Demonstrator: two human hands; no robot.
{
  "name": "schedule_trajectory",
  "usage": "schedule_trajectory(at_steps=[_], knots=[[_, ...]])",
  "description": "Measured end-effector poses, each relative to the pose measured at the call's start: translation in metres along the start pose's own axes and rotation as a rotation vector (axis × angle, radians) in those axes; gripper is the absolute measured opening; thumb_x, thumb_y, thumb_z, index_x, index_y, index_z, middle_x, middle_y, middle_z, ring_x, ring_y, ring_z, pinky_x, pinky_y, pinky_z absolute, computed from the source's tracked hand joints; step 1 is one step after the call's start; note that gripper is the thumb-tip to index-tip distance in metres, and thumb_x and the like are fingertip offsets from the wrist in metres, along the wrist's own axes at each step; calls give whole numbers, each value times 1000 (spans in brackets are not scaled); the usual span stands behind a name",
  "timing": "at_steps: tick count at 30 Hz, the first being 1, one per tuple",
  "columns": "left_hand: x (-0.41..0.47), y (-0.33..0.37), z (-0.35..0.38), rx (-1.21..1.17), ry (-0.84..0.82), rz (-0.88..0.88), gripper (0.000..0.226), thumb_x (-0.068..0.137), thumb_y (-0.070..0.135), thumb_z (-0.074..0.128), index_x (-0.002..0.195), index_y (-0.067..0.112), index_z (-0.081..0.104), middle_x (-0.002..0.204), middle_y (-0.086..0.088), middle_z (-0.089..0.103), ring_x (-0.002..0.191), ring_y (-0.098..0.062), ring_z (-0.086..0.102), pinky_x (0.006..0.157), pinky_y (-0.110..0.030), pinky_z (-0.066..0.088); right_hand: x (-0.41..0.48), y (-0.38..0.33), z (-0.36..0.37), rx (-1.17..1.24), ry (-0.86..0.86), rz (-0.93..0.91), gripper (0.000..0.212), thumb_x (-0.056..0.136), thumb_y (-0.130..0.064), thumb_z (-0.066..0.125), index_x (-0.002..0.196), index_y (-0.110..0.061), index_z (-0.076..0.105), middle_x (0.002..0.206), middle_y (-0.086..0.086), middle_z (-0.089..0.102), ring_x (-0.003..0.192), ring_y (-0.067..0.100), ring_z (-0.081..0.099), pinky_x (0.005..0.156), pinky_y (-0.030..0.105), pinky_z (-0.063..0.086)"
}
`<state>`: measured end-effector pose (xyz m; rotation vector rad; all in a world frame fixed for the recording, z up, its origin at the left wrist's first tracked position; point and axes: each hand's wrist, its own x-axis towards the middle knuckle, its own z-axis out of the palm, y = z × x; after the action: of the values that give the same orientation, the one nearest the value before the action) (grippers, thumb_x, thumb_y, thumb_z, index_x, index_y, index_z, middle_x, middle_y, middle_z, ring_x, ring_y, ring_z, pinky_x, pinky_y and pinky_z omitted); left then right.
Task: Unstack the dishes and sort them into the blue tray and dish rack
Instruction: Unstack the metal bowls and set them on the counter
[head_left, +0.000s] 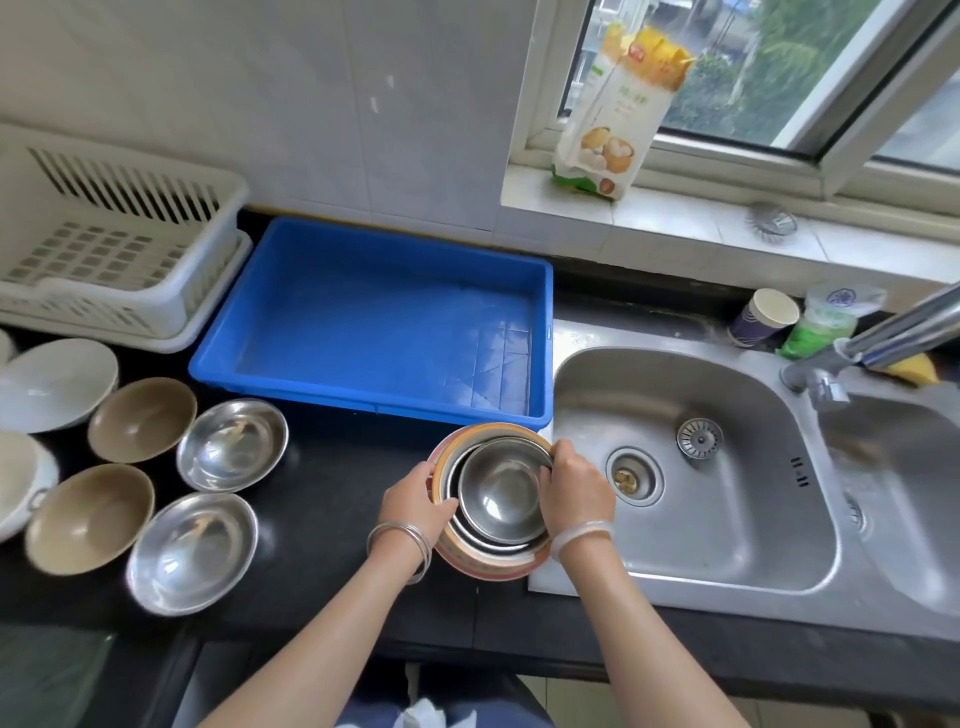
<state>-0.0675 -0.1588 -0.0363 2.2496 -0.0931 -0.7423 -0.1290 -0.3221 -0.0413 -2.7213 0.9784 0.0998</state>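
A stack of dishes (488, 558) stands on the black counter at the sink's left edge, orange-rimmed plates below and steel bowls nested on top. The top steel bowl (501, 493) is gripped on its left rim by my left hand (415, 501) and on its right rim by my right hand (576, 488). Behind the stack lies the blue tray (291, 312), with nothing in it. The white dish rack (202, 291) stands at the far left against the wall, also with nothing in it.
Two steel bowls (231, 444) (192, 551), two tan bowls (140, 418) (88, 517) and white bowls (52, 382) sit on the counter's left part. A steel sink (691, 467) with faucet (883, 338) lies right. A paper cup (763, 317) and flour bag (618, 109) stand behind.
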Motion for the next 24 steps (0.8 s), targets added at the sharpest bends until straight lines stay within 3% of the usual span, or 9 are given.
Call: schedule_trajectory(at_steps=[9,13,17,19,24], knots=[[2,-4,3,1,35,17,17,84,22,62,101,20,58,83,8,59,71,-5,54,64,-19,41,4,3,2,58,43,-59,17,92,-11,40,93,-4,56,96,17,64,81,36,61,60,31,34],[4,-5,4,16,39,15,16,84,22,63,99,20,58,79,10,58,69,-4,55,63,-18,43,2,4,1,164,46,-61,14,88,-11,50,101,-9,52,99,13,63,84,36,59,64,35,43],[5,-1,6,78,54,17,19,83,20,63,101,21,58,84,5,61,78,-15,62,71,-28,52,3,10,-2,101,-89,-36,42,80,-31,69,111,-15,46,107,6,57,97,29,55,74,33,43],[6,0,7,93,62,19,21,82,21,63,102,21,57,85,5,61,79,-16,62,72,-29,53,5,7,0,-6,-101,-40,40,81,-35,67,107,-13,47,108,6,54,101,27,50,73,31,39],[7,-2,6,85,50,18,23,82,20,64,104,20,58,88,4,62,81,-16,62,75,-31,54,10,-3,0,41,-66,2,18,86,-15,54,103,-8,50,110,10,57,101,29,53,67,30,34]])
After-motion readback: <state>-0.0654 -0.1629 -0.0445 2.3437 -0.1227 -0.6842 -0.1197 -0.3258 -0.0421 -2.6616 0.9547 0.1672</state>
